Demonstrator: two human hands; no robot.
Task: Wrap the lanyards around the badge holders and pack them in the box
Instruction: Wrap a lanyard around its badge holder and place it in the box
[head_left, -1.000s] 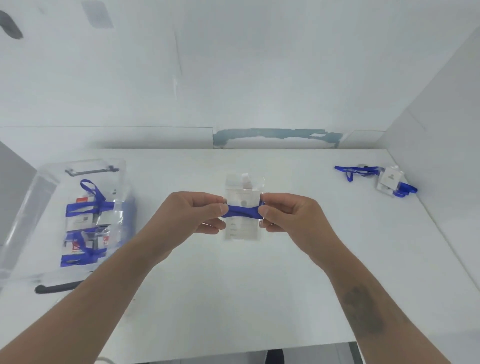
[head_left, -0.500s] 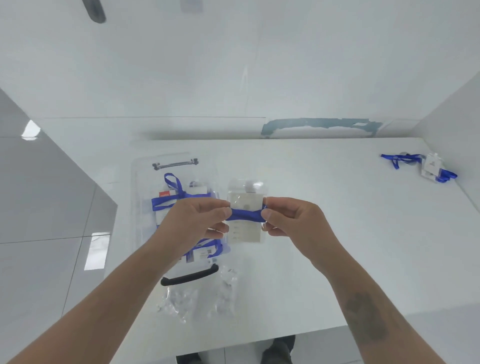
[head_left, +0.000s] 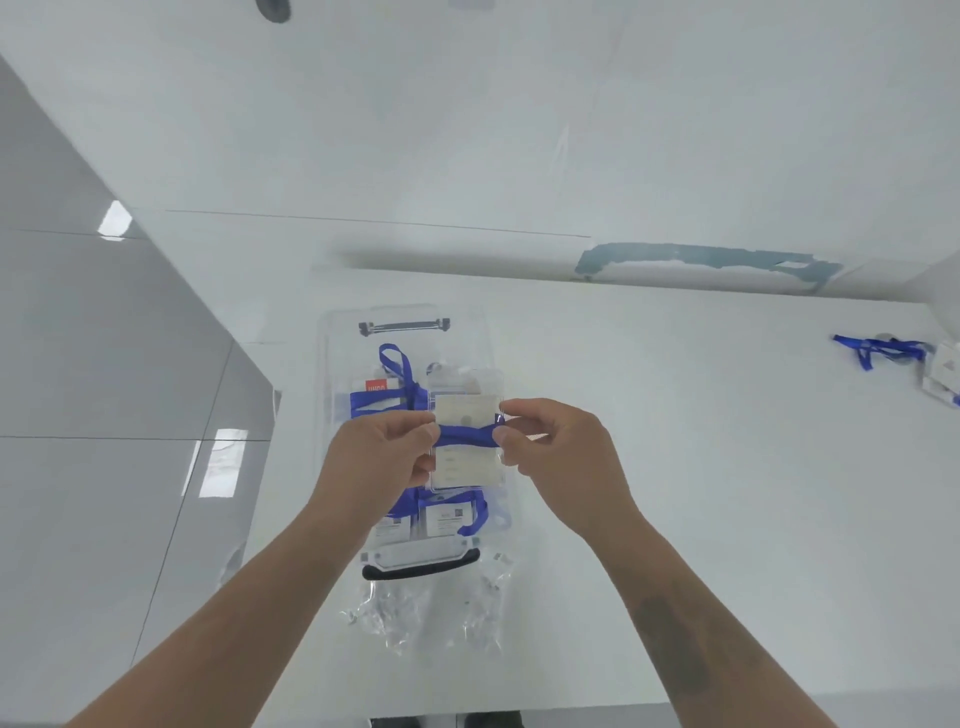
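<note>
Holding a clear badge holder (head_left: 469, 436) upright above the open clear box (head_left: 332, 364), I pinch it from both sides. My left hand (head_left: 382, 457) takes the left edge in its grip, thumb on the blue lanyard (head_left: 467, 435) that bands the holder across its middle. My right hand (head_left: 558, 457) pinches the right edge, fingers curled onto the same band. Below, inside the box, lie other badge holders wrapped in blue lanyards (head_left: 384, 402). The box sits on the white tabletop (head_left: 675, 467) near its left edge, black handle (head_left: 421, 569) at its near end, clear plastic bags (head_left: 415, 618) just nearer. At the far right lies an unwrapped lanyard with badge holders (head_left: 893, 356).
</note>
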